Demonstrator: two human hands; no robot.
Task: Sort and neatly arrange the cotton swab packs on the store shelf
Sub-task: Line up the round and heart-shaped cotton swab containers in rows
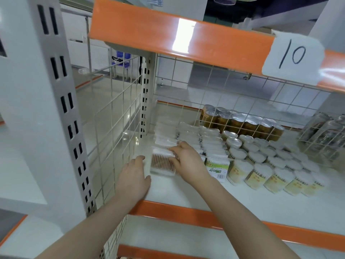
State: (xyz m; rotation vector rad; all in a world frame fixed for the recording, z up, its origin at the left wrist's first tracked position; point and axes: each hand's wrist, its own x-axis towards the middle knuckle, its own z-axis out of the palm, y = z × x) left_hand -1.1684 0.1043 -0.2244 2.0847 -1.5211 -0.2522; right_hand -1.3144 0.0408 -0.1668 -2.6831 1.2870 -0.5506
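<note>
Swab pack point(162, 164): clear flat pack lying at front left of the white shelf point(196, 191).
Left hand point(133, 176): fingers straight, touching its left edge.
Right hand point(188, 159): fingers curled over its right side.

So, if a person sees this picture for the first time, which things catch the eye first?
Probably the two bare hands at the shelf's left end: the left hand lies beside a clear pack of cotton swabs, and the right hand touches its top. Above, the orange shelf edge carries a paper label "10" at upper right.
</note>
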